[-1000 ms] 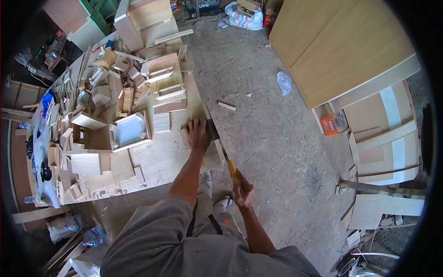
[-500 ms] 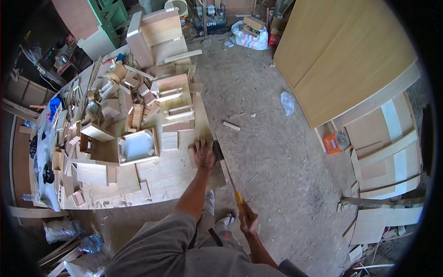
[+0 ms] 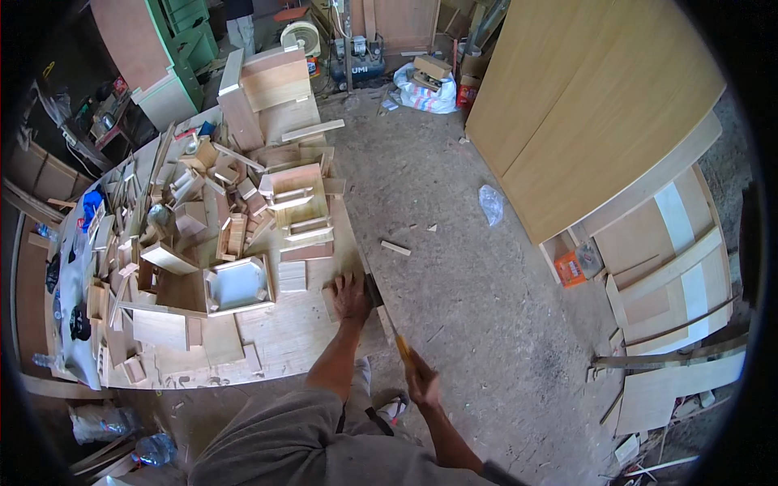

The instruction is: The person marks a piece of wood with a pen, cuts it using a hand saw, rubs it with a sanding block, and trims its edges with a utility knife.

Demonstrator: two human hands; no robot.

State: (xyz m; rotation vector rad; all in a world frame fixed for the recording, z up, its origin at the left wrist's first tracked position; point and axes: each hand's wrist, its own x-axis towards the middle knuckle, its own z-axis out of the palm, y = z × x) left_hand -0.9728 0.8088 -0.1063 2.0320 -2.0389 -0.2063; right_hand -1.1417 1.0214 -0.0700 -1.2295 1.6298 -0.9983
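Note:
My left hand [image 3: 350,298] lies with fingers spread on a small flat wooden board [image 3: 331,304] at the right edge of the workbench. In my right hand [image 3: 423,382] is the yellow handle of a handsaw [image 3: 388,317]. Its thin blade slants up and left from the handle to the bench edge, with the wide dark end right beside my left fingers. Whether the teeth sit in a cut is too small to make out. Left of my left hand are a pale slatted block [image 3: 292,277] and a shallow wooden tray [image 3: 268,303] with a light blue-white bottom.
Wood offcuts [image 3: 231,235] and open boxes crowd the left of the workbench [image 3: 284,348]. A large wooden cabinet [image 3: 592,105] stands at the right. On the concrete floor lie a wood strip [image 3: 395,248] and a clear plastic bag [image 3: 490,205]. A person's legs [image 3: 241,34] show far back.
My view has tipped slightly, so the bench sits lower in it. My right hand and the saw handle have come nearer the bench edge. My left hand stays on the board.

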